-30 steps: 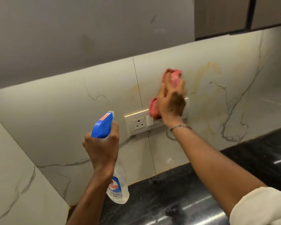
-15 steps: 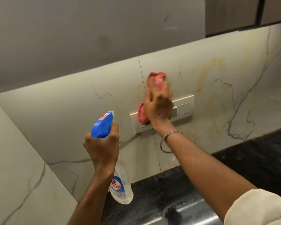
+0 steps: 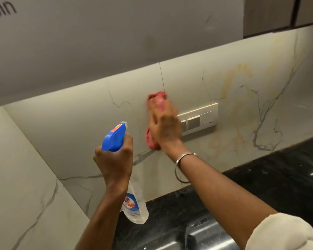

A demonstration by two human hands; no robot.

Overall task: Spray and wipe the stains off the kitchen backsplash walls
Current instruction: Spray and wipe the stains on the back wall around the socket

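The marble-look backsplash (image 3: pixel 98 123) runs under a grey cabinet, with yellowish stains (image 3: pixel 231 83) to the right of the switch plate. My right hand (image 3: pixel 165 127) presses a red cloth (image 3: pixel 156 98) flat against the wall, over the left end of the switch plate (image 3: pixel 201 118). My left hand (image 3: pixel 114 159) grips the neck of a clear spray bottle (image 3: pixel 134 204) with a blue trigger head, its nozzle pointing at the wall just left of the cloth.
A black stone counter (image 3: pixel 278 177) lies below the wall, with a steel sink (image 3: pixel 206 235) at the bottom edge. A side wall (image 3: pixel 16 177) closes the corner on the left. Wooden cabinets (image 3: pixel 269 13) hang at the top right.
My right hand and the cloth have slid left along the wall, from the middle of the switch plate to its left end. The spray bottle stays in about the same place.
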